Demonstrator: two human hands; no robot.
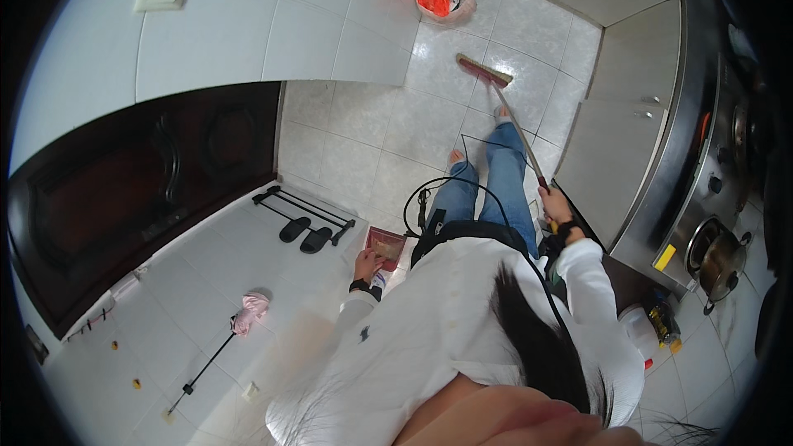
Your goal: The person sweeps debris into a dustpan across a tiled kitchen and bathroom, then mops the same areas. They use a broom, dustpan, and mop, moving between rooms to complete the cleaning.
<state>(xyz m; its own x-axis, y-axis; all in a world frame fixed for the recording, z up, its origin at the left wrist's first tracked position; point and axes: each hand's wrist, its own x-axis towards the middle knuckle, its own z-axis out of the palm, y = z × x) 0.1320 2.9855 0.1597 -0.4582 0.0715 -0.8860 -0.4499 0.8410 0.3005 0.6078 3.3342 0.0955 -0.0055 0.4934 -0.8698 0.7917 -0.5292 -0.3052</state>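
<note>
My right hand (556, 205) grips the lower end of a long broom handle near the right cabinets. From there the broom (484, 69) reaches forward, its red head and pale bristles resting on the floor tiles beyond my feet. My left hand (368, 264) is low on the left, its fingers partly curled beside a red dustpan (385, 246) with some debris visible in it. Whether those fingers hold any part of the dustpan I cannot tell. A black cable loops in front of my waist.
A bin bag full of rubbish (447, 1) stands by the far wall. Cabinets (613, 167) and a gas stove (712, 179) with a lidded pot (722, 266) line the right. Black slippers (305, 235) sit on a wall rack left, near a dark wooden door (148, 186).
</note>
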